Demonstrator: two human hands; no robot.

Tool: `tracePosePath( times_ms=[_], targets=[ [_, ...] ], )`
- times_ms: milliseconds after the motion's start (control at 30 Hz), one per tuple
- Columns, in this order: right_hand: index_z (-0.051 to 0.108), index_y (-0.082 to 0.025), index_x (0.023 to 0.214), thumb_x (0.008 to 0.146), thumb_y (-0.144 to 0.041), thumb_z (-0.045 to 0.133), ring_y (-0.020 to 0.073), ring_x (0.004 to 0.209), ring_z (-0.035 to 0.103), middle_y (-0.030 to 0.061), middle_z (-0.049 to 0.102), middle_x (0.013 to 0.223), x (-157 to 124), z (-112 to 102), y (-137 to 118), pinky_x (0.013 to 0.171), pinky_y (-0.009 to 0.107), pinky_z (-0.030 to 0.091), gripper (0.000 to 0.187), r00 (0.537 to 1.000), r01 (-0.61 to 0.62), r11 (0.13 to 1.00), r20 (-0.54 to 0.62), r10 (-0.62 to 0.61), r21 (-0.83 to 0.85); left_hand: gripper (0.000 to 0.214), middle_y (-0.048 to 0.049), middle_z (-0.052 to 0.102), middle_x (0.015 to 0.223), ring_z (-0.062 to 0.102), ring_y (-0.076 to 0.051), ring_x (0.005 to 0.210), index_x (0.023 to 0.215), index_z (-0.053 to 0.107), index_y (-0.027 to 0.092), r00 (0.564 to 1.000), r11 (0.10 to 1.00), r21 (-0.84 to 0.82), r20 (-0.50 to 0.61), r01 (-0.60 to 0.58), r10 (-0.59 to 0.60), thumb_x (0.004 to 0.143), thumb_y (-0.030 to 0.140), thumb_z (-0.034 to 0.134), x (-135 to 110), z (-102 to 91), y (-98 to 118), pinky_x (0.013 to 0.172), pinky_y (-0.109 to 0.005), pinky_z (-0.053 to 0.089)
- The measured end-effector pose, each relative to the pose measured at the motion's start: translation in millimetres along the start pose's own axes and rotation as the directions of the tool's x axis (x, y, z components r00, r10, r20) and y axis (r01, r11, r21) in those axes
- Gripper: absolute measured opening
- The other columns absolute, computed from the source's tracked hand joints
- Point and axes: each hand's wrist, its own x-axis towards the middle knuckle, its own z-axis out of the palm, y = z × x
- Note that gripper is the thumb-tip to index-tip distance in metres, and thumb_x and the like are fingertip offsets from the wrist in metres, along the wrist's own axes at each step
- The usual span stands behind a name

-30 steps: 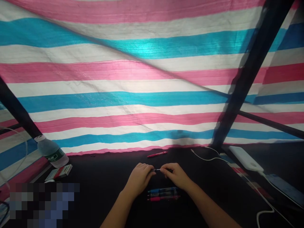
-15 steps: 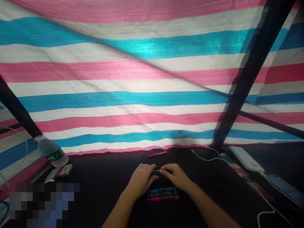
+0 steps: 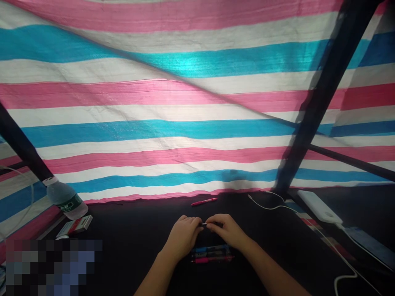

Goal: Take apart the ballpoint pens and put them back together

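My left hand (image 3: 184, 236) and my right hand (image 3: 228, 230) meet over the dark tabletop, fingertips almost touching. Both pinch a slim pen (image 3: 204, 224), of which only a short, light-coloured piece shows in the gap; the rest is hidden by the fingers. Just below the hands, several pens lie side by side, among them a blue pen (image 3: 202, 250) and a pink pen (image 3: 200, 260). Beyond the fingers a single red-pink pen (image 3: 204, 202) lies at a slight slant.
At the left stand a tilted-looking bottle (image 3: 67, 199) and a small flat box (image 3: 75, 226). On the right lie a white power bank (image 3: 319, 206), a white cable (image 3: 324, 236) and a phone-like slab (image 3: 370, 242). Striped sheeting (image 3: 173, 156) hangs behind, with dark poles (image 3: 317, 98).
My left fingers have closed in more tightly around the pen, the thumb drawing up to the fingers. My right hand has shifted slightly left. The loose pens stay put.
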Motion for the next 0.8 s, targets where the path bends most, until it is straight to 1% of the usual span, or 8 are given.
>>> tracePosePath(
  times_ms=[200,333,400,467,533,667,800],
  targets=[
    [0.082,-0.026,0.1,0.094,-0.037,0.067,0.0224,0.083,0.069,0.0042,0.077,0.087,-1,-2,-1,0.076,0.031,0.049,0.019,0.997,0.077,0.992,-0.009,-0.078,-0.102,0.016,-0.0049,0.074,0.091,0.066,-0.023,0.081,0.1,0.064,0.021,1.0,1.0,0.007,-0.009,-0.001,0.001,0.102,0.019,0.048,1,-1.4,4,0.076,-0.036,0.04],
    [0.08,-0.027,0.1,0.094,-0.036,0.069,0.0229,0.089,0.067,0.0046,0.077,0.091,-1,-3,0,0.081,0.032,0.05,0.016,0.99,0.127,0.984,-0.045,-0.133,-0.128,0.028,-0.0047,0.072,0.082,0.064,-0.021,0.072,0.087,0.063,0.021,0.999,0.999,0.018,0.032,0.035,-0.035,0.104,0.019,0.04,0,-4.2,5,0.074,-0.035,0.041],
    [0.08,-0.027,0.1,0.094,-0.035,0.069,0.023,0.09,0.067,0.0048,0.076,0.093,0,-3,2,0.081,0.033,0.05,0.015,0.988,0.13,0.983,-0.065,-0.14,-0.13,0.029,-0.0044,0.072,0.084,0.064,-0.02,0.071,0.092,0.063,0.021,0.998,0.999,0.005,0.034,0.043,-0.043,0.105,0.019,0.037,0,-4.3,5,0.073,-0.035,0.041],
    [0.08,-0.027,0.101,0.094,-0.036,0.069,0.0231,0.09,0.067,0.005,0.076,0.094,0,-3,4,0.081,0.033,0.05,0.016,0.989,0.121,0.984,-0.07,-0.131,-0.132,0.026,-0.0049,0.074,0.092,0.065,-0.021,0.077,0.105,0.064,0.022,0.999,0.999,-0.005,0.013,0.036,-0.036,0.105,0.021,0.038,0,-2.5,5,0.073,-0.034,0.041],
    [0.08,-0.027,0.101,0.094,-0.038,0.068,0.0234,0.09,0.067,0.0052,0.076,0.093,0,-1,5,0.08,0.033,0.05,0.017,0.99,0.111,0.986,-0.07,-0.12,-0.128,0.023,-0.0053,0.074,0.098,0.065,-0.021,0.08,0.111,0.064,0.023,1.0,1.0,0.005,0.001,0.027,-0.027,0.105,0.024,0.042,0,0.5,4,0.074,-0.034,0.042],
    [0.08,-0.025,0.099,0.092,-0.041,0.069,0.0231,0.086,0.068,0.0055,0.076,0.092,1,1,8,0.075,0.032,0.051,0.02,0.993,0.05,0.997,-0.102,-0.056,-0.057,0.025,-0.0053,0.072,0.089,0.065,-0.021,0.078,0.102,0.068,0.022,0.999,0.999,0.036,-0.011,0.031,-0.03,0.105,0.025,0.042,1,2.6,0,0.073,-0.034,0.042],
    [0.08,-0.022,0.098,0.088,-0.042,0.072,0.0245,0.087,0.069,0.0061,0.078,0.094,4,2,14,0.077,0.034,0.051,0.024,0.988,-0.046,0.995,-0.146,0.058,0.083,0.026,-0.0046,0.069,0.087,0.064,-0.022,0.08,0.107,0.069,0.025,0.998,0.999,0.036,-0.059,0.032,-0.03,0.105,0.025,0.042,1,-3.0,-2,0.074,-0.034,0.041]
  ],
)
